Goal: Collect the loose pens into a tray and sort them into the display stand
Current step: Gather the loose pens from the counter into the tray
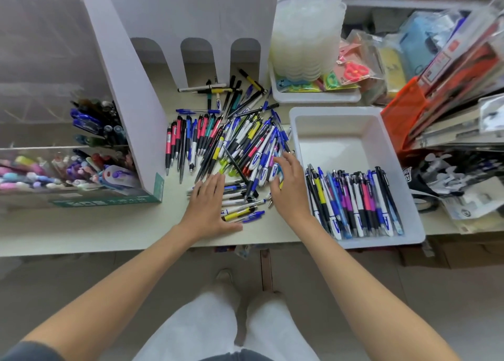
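A big heap of loose pens (234, 139) in blue, black, pink, yellow and white lies on the table. To its right stands a white tray (341, 131) with a row of pens (354, 199) lying in its near half. My left hand (210, 205) lies flat, fingers straight, on the pens at the heap's near edge. Over the heap's right side, my right hand (289, 186) has curled fingers on a few pens beside the tray's left wall. At the back stands the white display stand (152, 68), with arched openings in its front.
A clear box of markers and pens (68, 153) sits left of the stand. Behind the tray, another white tray (313, 96) holds stacked clear lids and packaged scissors. Packaged stationery piles up on the right. The table's front edge runs just below my wrists.
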